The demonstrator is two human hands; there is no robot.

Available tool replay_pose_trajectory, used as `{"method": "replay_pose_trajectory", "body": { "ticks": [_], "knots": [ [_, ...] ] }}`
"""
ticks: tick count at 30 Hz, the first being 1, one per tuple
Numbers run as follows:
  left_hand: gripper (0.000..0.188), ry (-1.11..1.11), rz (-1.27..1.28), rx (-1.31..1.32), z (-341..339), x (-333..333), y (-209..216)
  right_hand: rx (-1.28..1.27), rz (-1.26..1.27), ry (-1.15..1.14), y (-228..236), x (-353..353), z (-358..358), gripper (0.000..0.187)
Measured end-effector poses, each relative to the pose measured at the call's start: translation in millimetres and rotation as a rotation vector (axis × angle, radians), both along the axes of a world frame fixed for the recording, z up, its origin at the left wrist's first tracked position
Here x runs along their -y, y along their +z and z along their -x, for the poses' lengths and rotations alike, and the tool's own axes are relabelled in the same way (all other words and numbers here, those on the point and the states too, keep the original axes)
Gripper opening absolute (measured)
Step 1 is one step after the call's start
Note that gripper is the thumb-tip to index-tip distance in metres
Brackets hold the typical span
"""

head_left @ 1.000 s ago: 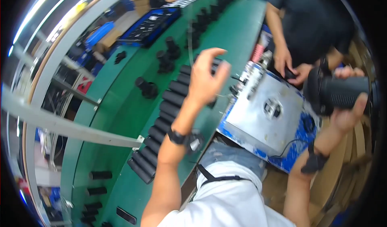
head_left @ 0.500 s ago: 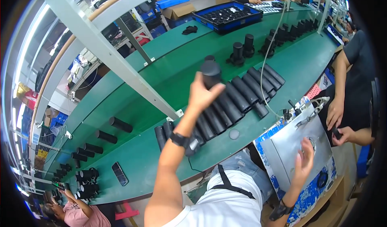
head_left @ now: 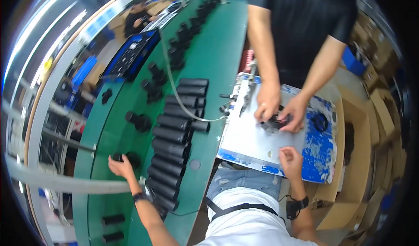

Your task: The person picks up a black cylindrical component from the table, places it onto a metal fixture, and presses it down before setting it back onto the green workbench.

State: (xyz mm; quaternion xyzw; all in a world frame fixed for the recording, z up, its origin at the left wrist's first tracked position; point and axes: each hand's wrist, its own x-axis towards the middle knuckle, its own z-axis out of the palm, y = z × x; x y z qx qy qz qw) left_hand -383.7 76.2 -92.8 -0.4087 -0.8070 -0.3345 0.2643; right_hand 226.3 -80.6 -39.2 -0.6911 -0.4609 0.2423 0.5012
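My left hand (head_left: 120, 168) reaches over the green conveyor with thumb and fingers around the top of a black flanged cylinder (head_left: 132, 159), which stands on the belt. Part of the cylinder is hidden by the hand. My right hand (head_left: 291, 162) hovers at the near edge of a metal-topped work stand (head_left: 244, 137), its fingers loosely bent and nothing visible in them. Across that stand a co-worker's hands (head_left: 279, 108) work on a dark round part (head_left: 275, 124). Between my left arm and the stand lies a row of black tubes (head_left: 168, 145).
More black flanged cylinders (head_left: 152, 91) stand along the belt, and a thin hose (head_left: 172, 82) hangs across it. A pale rail (head_left: 74, 185) crosses near my left wrist. A grey disc (head_left: 195, 164) lies on the table ledge. Open cardboard boxes (head_left: 349, 176) stand right of the work stand.
My view has swung right. My left hand has carried the black cylinder from above the tubes to the belt. My right hand has come to the stand's near edge, fingers more bent.
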Motion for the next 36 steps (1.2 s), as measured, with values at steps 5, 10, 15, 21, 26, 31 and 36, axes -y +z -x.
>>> {"method": "replay_pose_trajectory", "body": {
  "ticks": [5, 10, 15, 21, 26, 31, 36],
  "knots": [
    [0.047, -0.532, -0.120, -0.085, -117.0, 5.7, 46.5, 0.219, -0.041, -0.102, 4.0, -16.5, 10.9, 0.007],
    [0.038, -1.078, 0.008, 0.367, -286.6, 23.9, 77.6, -0.757, 0.084, 0.199, 33.7, -15.9, 2.9, 0.043],
    [0.045, -1.387, 0.054, 0.465, -383.5, 19.8, 68.4, -0.837, -0.088, 0.486, 120.8, -30.8, 35.2, 0.075],
    [0.039, -1.394, 0.148, 0.525, -382.4, 31.0, 54.8, -0.618, 0.005, 0.585, 99.6, -38.0, 40.4, 0.051],
    [0.025, -1.371, 0.100, 0.678, -341.1, 40.3, 18.3, -0.359, 0.142, 0.375, 55.7, -10.4, 27.0, 0.034],
    [0.018, -1.275, 0.176, 0.758, -320.2, 51.4, 1.8, -0.254, 0.198, 0.064, 29.9, 21.7, -13.0, 0.022],
    [0.019, -1.316, 0.191, 0.776, -327.2, 54.0, 12.4, -0.282, 0.169, -0.003, 24.1, 27.8, -23.4, 0.020]
  ]
}}
